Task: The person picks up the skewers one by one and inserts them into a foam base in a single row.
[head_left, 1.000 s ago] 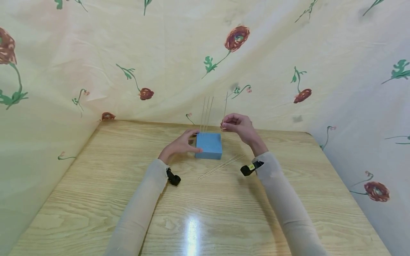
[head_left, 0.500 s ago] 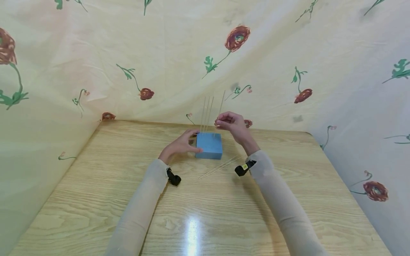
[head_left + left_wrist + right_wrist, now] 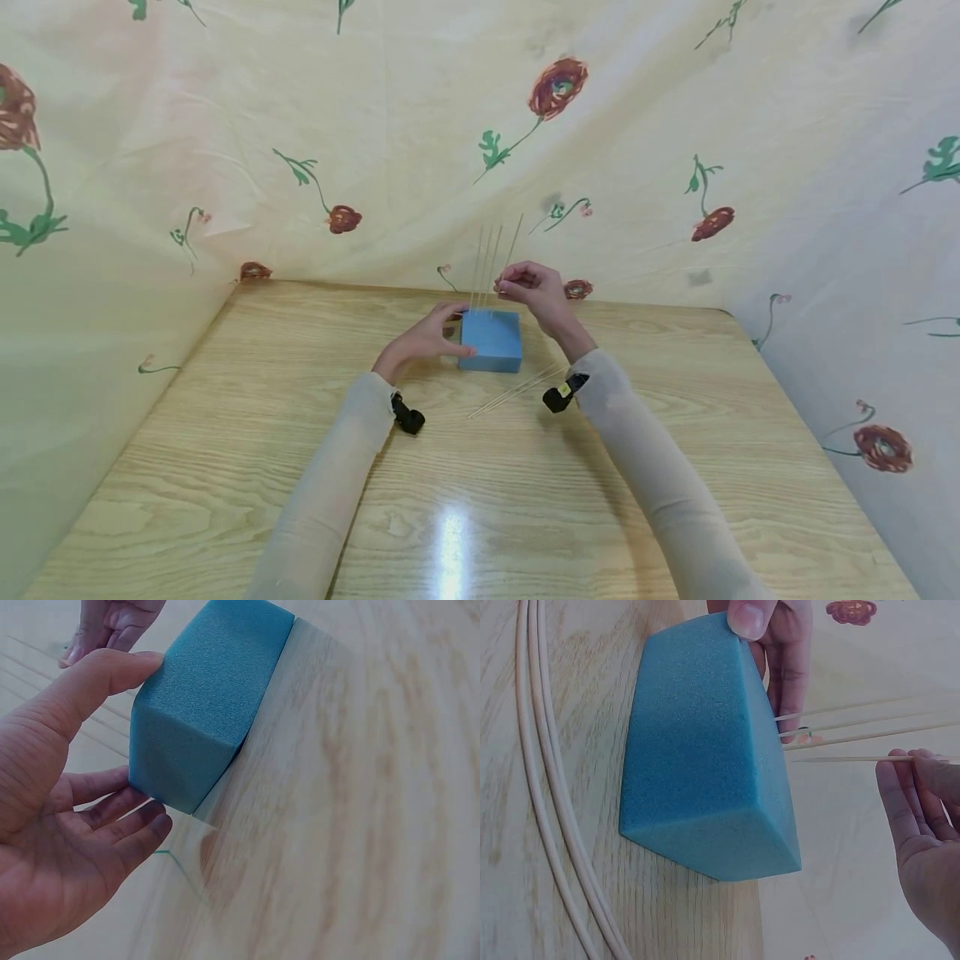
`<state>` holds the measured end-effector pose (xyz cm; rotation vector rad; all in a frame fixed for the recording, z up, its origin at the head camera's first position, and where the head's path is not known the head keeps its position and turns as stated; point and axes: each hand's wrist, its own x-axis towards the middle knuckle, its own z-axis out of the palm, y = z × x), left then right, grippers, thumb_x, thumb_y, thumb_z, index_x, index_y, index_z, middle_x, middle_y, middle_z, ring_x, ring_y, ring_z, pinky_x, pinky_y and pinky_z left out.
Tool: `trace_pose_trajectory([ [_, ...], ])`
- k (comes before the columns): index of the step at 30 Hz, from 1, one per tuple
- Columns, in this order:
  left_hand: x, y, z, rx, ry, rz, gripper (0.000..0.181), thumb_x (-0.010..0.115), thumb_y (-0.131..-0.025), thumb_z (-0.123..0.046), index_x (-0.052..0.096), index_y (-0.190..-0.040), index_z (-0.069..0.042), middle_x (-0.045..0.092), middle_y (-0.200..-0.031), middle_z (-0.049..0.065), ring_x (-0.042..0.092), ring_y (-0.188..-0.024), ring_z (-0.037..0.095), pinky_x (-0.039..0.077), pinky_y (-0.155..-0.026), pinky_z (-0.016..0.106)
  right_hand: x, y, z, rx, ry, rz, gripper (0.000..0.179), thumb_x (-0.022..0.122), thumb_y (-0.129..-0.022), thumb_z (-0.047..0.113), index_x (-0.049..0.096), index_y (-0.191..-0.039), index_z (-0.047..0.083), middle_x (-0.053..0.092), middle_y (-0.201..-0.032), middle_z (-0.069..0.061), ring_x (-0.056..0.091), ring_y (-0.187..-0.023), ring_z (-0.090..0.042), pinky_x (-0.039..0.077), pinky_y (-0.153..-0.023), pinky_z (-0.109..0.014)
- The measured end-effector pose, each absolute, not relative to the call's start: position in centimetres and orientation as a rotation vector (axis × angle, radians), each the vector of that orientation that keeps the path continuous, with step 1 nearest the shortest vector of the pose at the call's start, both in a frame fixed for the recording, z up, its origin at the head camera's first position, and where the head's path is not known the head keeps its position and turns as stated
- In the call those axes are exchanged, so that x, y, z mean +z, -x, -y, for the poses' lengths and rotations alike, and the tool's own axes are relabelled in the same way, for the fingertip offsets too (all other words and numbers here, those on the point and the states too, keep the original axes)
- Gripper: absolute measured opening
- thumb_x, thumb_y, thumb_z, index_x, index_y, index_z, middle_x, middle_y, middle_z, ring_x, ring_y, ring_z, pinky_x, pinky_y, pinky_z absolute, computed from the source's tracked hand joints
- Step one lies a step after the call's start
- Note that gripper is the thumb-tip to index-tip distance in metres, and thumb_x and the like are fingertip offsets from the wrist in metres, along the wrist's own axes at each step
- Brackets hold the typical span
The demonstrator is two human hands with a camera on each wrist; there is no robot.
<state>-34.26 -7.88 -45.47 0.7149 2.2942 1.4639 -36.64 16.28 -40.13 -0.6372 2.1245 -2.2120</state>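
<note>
A blue foam block (image 3: 491, 342) stands on the wooden table. My left hand (image 3: 423, 337) holds it by its left side, thumb (image 3: 127, 669) on the near top edge and fingers at the far side. Three thin bamboo skewers (image 3: 855, 738) rise from the block's top in a row near its back left. Between thumb and fingertips, my right hand (image 3: 540, 296) pinches another bamboo skewer (image 3: 844, 759). Its pointed lower end is right at the foam's top, just right of the row, and its upper part leans slightly right.
Several loose skewers (image 3: 510, 394) lie slanted on the table (image 3: 495, 483) in front of the block. A flower-printed cloth (image 3: 420, 150) hangs behind the table's far edge and along both sides.
My right hand has moved left with its skewer, from beside the block to over its top near the row. My left hand and the block have stayed in place.
</note>
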Motion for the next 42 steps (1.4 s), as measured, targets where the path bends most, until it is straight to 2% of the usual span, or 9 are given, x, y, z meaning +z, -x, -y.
trace_pose_trajectory([
  [9,-45.64,34.31,7.82,1.470,-0.713,-2.300,0.091,0.080,-0.090,-0.020,0.026,-0.162,-0.010,0.019,-0.166,0.014,0.029,-0.152,0.034,0.036,-0.121,0.048,-40.39,36.80,-15.78,-2.212,0.652,-2.141,0.006,0.064,-0.096,-0.006,0.063,-0.102,-0.008,0.072,-0.094,-0.002,0.072,-0.087,-0.013,0.063,-0.083,-0.031],
  [17,-45.56,34.33,7.71,1.471,-0.715,-2.305,0.091,0.080,-0.090,-0.018,0.026,-0.161,-0.007,0.020,-0.164,0.015,0.030,-0.151,0.034,0.036,-0.121,0.048,-40.31,36.84,-15.63,-2.208,0.638,-2.149,0.009,0.065,-0.096,-0.005,0.062,-0.103,-0.009,0.072,-0.096,-0.002,0.072,-0.089,-0.013,0.060,-0.091,-0.042],
  [28,-45.51,34.36,7.72,1.458,-0.716,-2.311,0.090,0.079,-0.090,-0.018,0.026,-0.161,-0.007,0.021,-0.164,0.015,0.029,-0.151,0.034,0.036,-0.121,0.049,-40.43,36.80,-15.61,-2.208,0.617,-2.156,0.007,0.064,-0.096,-0.006,0.062,-0.102,-0.008,0.072,-0.094,-0.002,0.071,-0.088,-0.012,0.062,-0.087,-0.036],
  [35,-45.42,34.23,7.77,1.437,-0.721,-2.328,0.090,0.080,-0.090,-0.020,0.026,-0.161,-0.007,0.021,-0.164,0.015,0.029,-0.151,0.034,0.036,-0.120,0.050,-40.43,36.71,-15.56,-2.176,0.623,-2.193,0.015,0.065,-0.097,-0.004,0.060,-0.107,-0.014,0.071,-0.095,-0.002,0.071,-0.088,-0.012,0.061,-0.090,-0.039],
  [37,-45.35,34.18,7.77,1.430,-0.719,-2.334,0.090,0.080,-0.090,-0.021,0.026,-0.161,-0.008,0.021,-0.164,0.014,0.029,-0.151,0.033,0.036,-0.120,0.050,-40.46,36.72,-15.56,-2.169,0.632,-2.199,0.017,0.065,-0.097,-0.003,0.059,-0.107,-0.015,0.071,-0.095,-0.002,0.071,-0.088,-0.012,0.062,-0.089,-0.037],
  [42,-45.32,34.15,7.78,1.425,-0.712,-2.337,0.090,0.080,-0.090,-0.023,0.026,-0.162,-0.009,0.020,-0.165,0.013,0.029,-0.151,0.033,0.036,-0.120,0.051,-40.43,36.68,-15.62,-2.159,0.647,-2.206,0.015,0.065,-0.097,-0.003,0.060,-0.106,-0.013,0.071,-0.094,-0.001,0.071,-0.088,-0.013,0.062,-0.089,-0.038],
])
